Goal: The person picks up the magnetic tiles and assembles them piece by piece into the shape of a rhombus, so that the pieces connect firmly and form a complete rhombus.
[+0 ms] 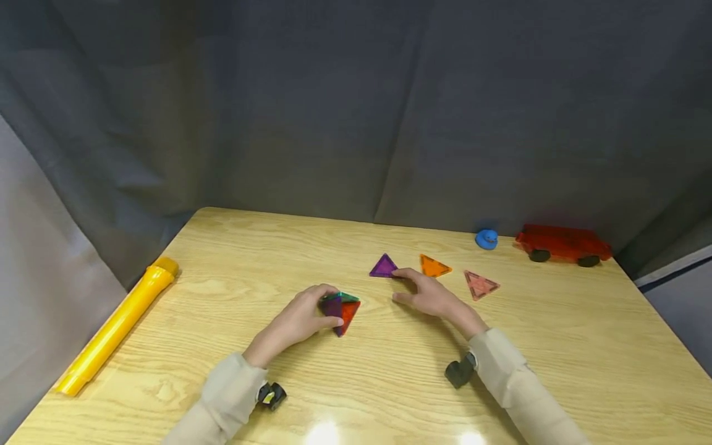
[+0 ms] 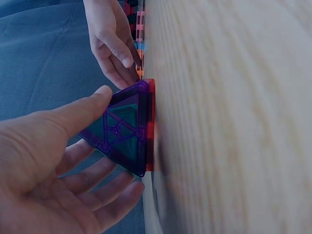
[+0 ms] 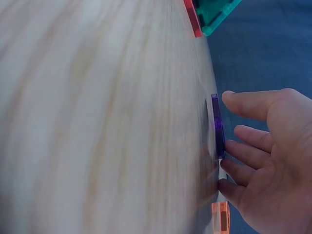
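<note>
My left hand (image 1: 302,314) pinches a small group of translucent triangular magnetic tiles between thumb and fingers. A purple tile (image 2: 119,129) and a green tile (image 1: 347,298) lean up from a red tile (image 1: 349,314) lying on the table. The left thumb is on the purple face, with the fingers on the far side. My right hand (image 1: 431,295) reaches over the table with its fingers loosely extended. Its index fingertip is at the right corner of a flat purple triangular tile (image 1: 384,266); whether it touches is unclear. An orange tile (image 1: 434,266) lies just behind that hand.
A pink triangular tile (image 1: 480,285) lies flat to the right. Near the table's back edge are a blue rubber duck (image 1: 487,239) and a red car-shaped toy (image 1: 564,243) with black wheels. A yellow tube (image 1: 119,324) lies along the left edge. A dark curtain (image 1: 311,111) hangs behind.
</note>
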`<state>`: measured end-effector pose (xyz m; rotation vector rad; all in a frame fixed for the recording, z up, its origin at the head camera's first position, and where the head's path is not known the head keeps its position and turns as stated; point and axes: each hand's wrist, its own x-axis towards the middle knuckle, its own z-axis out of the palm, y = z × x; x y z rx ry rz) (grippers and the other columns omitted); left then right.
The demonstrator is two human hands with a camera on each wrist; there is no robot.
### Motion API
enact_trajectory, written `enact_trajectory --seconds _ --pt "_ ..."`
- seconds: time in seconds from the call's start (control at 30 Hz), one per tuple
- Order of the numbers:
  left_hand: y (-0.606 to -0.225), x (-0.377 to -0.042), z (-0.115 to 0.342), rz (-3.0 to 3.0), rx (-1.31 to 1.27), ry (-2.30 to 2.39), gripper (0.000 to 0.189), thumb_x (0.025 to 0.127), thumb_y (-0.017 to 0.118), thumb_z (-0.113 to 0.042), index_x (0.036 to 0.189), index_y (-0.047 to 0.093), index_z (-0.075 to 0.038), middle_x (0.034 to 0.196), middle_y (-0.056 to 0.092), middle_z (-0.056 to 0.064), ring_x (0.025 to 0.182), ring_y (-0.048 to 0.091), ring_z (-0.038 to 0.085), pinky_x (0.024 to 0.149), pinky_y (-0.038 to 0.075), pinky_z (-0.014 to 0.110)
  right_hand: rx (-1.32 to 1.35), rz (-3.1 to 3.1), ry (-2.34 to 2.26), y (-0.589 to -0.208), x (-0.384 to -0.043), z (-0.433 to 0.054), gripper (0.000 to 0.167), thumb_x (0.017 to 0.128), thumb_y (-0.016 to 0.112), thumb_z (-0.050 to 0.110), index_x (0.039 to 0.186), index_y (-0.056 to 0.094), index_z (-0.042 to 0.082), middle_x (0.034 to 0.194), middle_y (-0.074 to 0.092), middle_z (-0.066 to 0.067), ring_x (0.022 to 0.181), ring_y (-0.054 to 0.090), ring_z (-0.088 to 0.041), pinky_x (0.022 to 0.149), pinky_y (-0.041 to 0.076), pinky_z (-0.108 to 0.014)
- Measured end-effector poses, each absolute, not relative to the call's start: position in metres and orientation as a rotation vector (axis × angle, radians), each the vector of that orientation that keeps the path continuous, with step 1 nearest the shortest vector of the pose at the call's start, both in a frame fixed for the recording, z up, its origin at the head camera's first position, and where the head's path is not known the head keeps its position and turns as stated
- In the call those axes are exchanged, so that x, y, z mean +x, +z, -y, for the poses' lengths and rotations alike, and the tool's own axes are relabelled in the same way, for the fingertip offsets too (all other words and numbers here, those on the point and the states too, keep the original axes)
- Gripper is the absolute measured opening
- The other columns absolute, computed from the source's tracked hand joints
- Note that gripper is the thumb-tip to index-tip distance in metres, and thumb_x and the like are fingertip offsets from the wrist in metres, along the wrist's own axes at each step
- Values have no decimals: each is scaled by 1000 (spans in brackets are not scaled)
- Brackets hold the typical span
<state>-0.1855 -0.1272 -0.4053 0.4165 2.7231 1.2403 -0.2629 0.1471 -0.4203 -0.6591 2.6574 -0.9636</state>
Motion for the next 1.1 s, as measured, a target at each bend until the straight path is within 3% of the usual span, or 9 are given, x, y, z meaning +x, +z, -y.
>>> enact_trajectory --seconds 0.37,1.1 --pt "-405 -185 125 -2731 401 1247 51 82 75 -16 127 55 -6 121 58 11 110 56 27 93 46 42 -667 -2621 -998 -419 -247 -157 52 95 59 24 139 44 3 140 48 -17 133 37 -38 108 29 -53" --pt "-404 -183 127 -2715 472 1262 48 82 75 -15 124 56 -4 114 61 9 98 58 21 82 50 34 -727 -2546 -1056 -417 -199 -171 44 94 61 27 132 52 8 132 56 -10 129 44 -34 106 33 -52"
